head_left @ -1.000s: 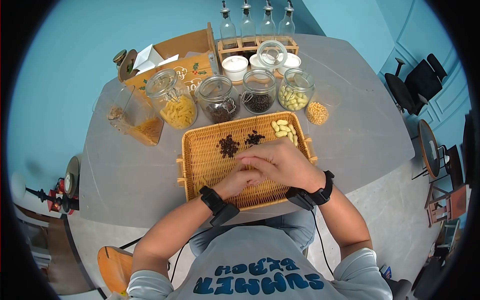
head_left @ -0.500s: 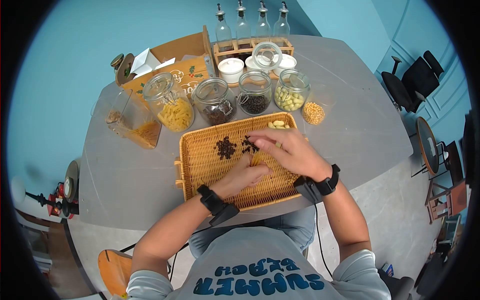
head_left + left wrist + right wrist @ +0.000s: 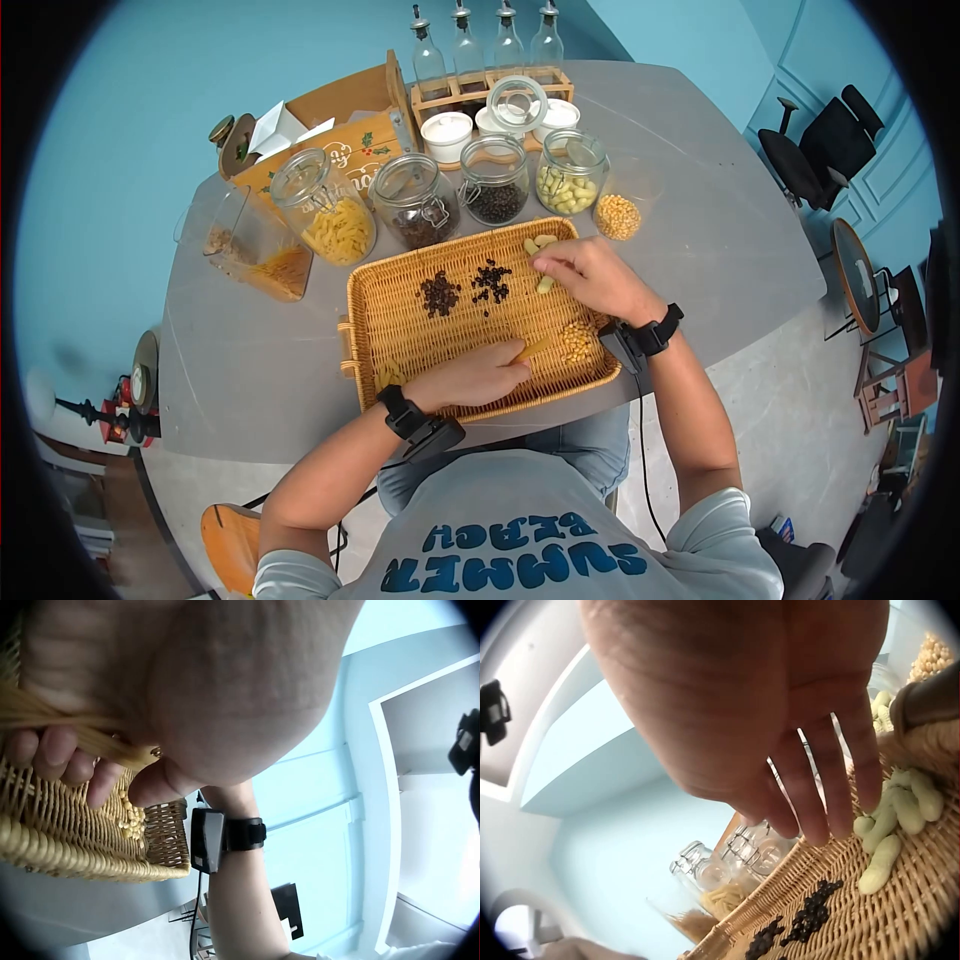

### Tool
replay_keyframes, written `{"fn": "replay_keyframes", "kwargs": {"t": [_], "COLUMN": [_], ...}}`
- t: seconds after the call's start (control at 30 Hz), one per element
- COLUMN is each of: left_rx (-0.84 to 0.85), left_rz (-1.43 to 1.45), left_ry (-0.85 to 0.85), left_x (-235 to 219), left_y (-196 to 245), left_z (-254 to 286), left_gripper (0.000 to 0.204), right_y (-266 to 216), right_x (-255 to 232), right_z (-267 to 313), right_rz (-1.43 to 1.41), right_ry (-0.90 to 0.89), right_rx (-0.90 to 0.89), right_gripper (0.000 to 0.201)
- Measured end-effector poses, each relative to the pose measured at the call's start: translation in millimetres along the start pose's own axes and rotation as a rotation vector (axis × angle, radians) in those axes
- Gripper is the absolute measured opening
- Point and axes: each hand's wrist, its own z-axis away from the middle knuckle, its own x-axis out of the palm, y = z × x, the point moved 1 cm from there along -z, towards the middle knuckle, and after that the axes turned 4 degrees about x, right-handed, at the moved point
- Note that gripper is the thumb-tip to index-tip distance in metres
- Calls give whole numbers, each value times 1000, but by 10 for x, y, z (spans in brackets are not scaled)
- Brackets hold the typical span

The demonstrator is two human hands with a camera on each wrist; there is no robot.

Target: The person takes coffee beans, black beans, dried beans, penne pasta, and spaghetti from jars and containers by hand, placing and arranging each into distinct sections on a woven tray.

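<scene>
A wicker tray (image 3: 400, 330) holds separate small piles. My left hand (image 3: 505, 365) is over its near side and grips a thin bundle of yellow pasta sticks (image 3: 532, 348); the bundle (image 3: 67, 724) runs across the curled fingers (image 3: 56, 750) in the left wrist view. A pile of corn kernels (image 3: 577, 342) lies just right of it. My right hand (image 3: 548, 262) hovers at the tray's far right corner. Its fingers (image 3: 817, 795) hang nearly straight, their tips touching pale bean-shaped pieces (image 3: 891, 825). Two dark piles (image 3: 437, 293) (image 3: 490, 280) lie in the tray's middle.
Behind the tray stand glass jars of penne (image 3: 325, 210), dark beans (image 3: 415, 200), black grains (image 3: 493, 182) and pale beans (image 3: 565, 175), plus a cup of corn (image 3: 618, 215). A tilted container (image 3: 250, 245) stands left. A wooden box (image 3: 320, 130) and bottle rack (image 3: 480, 60) are further back.
The hands were together over the tray's middle. The right hand has moved away to the far right corner by the pale pieces. The left hand has drawn back to the near side with the sticks.
</scene>
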Motion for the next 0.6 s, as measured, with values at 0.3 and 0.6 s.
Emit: {"fn": "replay_keyframes", "kwargs": {"t": [0.3, 0.6], "left_rx": [-57, 175], "left_rz": [289, 168], "left_ry": [-135, -71], "left_x": [-130, -334], "left_y": [-84, -131], "left_z": [90, 205], "left_gripper": [21, 34], "right_y": [-332, -377], "right_x": [204, 289], "right_z": [277, 375], "right_rz": [-29, 50], "right_ry": [-431, -524], "right_rx": [-148, -125], "right_gripper": [21, 14]}}
